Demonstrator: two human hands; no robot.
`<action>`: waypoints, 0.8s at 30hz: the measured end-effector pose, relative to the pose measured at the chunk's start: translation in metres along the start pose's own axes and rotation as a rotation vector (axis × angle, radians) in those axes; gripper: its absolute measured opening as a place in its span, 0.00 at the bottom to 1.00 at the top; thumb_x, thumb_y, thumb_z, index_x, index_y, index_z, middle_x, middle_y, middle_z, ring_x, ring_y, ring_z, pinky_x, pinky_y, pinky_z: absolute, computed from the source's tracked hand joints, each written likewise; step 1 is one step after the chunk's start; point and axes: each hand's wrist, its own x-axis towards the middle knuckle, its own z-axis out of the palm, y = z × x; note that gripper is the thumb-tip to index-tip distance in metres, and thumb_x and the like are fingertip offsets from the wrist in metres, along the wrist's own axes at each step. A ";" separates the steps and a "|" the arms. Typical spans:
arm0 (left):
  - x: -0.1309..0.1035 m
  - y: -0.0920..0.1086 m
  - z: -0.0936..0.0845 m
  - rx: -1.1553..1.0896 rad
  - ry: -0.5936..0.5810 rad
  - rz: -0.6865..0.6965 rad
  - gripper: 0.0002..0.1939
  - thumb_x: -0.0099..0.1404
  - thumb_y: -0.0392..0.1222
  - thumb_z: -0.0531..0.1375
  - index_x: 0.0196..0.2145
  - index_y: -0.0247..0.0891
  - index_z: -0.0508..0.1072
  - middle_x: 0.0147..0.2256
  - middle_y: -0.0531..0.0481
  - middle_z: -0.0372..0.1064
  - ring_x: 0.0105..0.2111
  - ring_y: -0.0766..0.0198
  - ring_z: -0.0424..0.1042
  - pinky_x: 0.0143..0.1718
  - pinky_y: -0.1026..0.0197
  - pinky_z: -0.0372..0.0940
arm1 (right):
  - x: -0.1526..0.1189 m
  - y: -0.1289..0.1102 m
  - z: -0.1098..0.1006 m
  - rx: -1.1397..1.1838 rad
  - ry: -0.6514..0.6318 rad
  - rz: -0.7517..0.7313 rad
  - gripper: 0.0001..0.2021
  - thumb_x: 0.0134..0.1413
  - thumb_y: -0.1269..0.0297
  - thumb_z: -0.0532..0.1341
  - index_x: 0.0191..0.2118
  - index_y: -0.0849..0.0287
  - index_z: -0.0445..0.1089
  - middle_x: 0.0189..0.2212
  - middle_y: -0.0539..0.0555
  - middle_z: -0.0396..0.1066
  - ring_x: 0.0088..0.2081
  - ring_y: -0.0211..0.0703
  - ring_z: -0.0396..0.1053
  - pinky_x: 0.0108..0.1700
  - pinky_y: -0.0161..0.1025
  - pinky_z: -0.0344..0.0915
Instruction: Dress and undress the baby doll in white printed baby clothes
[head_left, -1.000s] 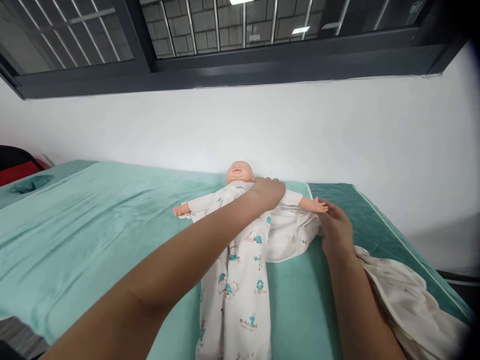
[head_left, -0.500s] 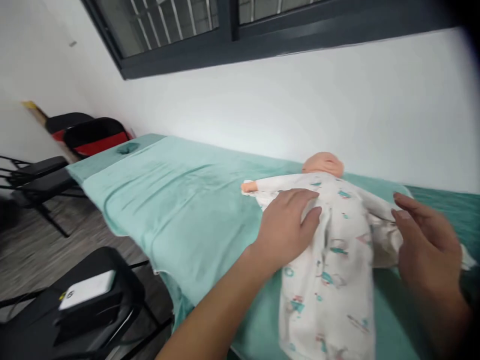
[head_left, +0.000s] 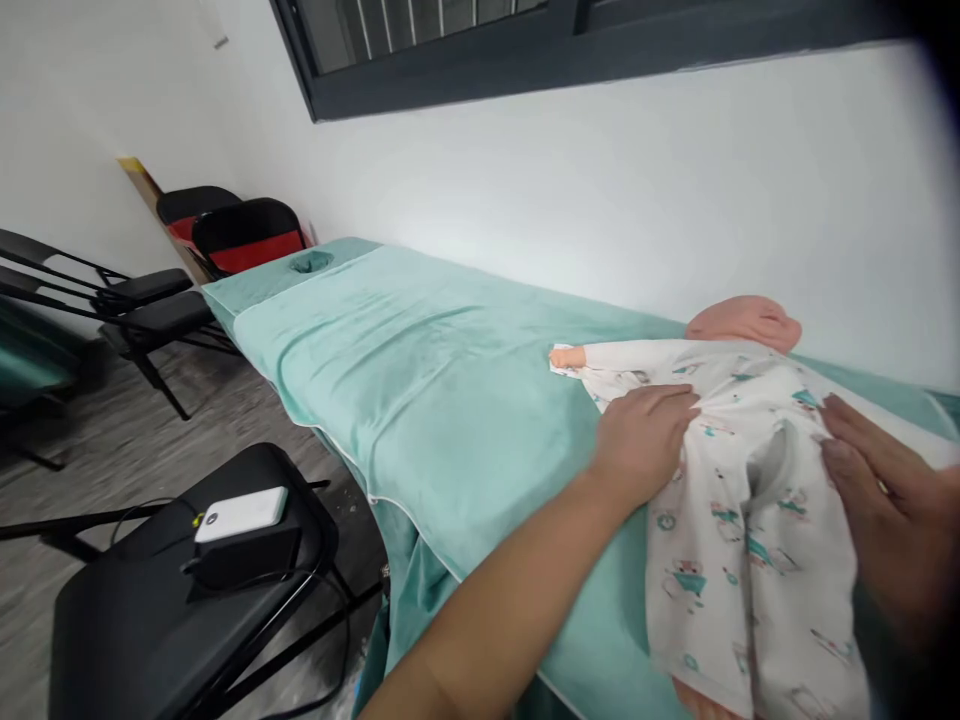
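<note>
A doll (head_left: 742, 322) lies on the green sheet, its head by the wall and one arm stretched out to the left. It is dressed in a white baby garment (head_left: 697, 570) printed with small teal and pink figures. My left hand (head_left: 649, 440) closes on the cloth at the left side of the doll's chest, fingertips partly hidden in the folds. On the opposite side my right hand (head_left: 877, 480) pinches the cloth between thumb and fingers. Creases run across the chest between the hands, and a fold gapes down the middle. A bare foot or leg shows at the bottom hem.
The long bed (head_left: 420, 370) under its teal sheet (head_left: 480, 440) runs along the white wall below a dark window frame. A black chair (head_left: 135, 610) at the left front carries a white power bank (head_left: 241, 513) with cables. Folding chairs (head_left: 247, 235) stand at the far end.
The view has turned left, so everything sits further right. My right hand has moved from the doll's sleeve in to the garment's side; the chest cloth is now creased between both hands.
</note>
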 end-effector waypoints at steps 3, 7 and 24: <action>0.000 0.000 -0.002 0.103 0.030 -0.013 0.17 0.75 0.45 0.46 0.48 0.37 0.72 0.46 0.44 0.75 0.49 0.57 0.71 0.52 0.52 0.67 | -0.005 -0.009 -0.004 -0.005 0.035 -0.009 0.17 0.65 0.54 0.52 0.48 0.46 0.77 0.44 0.58 0.78 0.50 0.54 0.74 0.52 0.53 0.69; 0.006 -0.001 -0.002 0.056 0.052 -0.023 0.18 0.75 0.46 0.44 0.44 0.37 0.72 0.41 0.43 0.72 0.45 0.57 0.69 0.50 0.53 0.66 | 0.005 -0.003 -0.004 0.086 -0.019 -0.059 0.17 0.59 0.53 0.60 0.52 0.52 0.73 0.48 0.58 0.74 0.53 0.54 0.70 0.57 0.53 0.66; 0.011 -0.014 0.002 -0.190 0.049 -0.038 0.16 0.74 0.41 0.47 0.52 0.40 0.71 0.54 0.45 0.72 0.56 0.60 0.68 0.60 0.51 0.62 | 0.018 -0.007 0.012 0.105 -0.035 0.003 0.19 0.67 0.55 0.52 0.55 0.53 0.72 0.55 0.56 0.73 0.58 0.52 0.68 0.62 0.55 0.61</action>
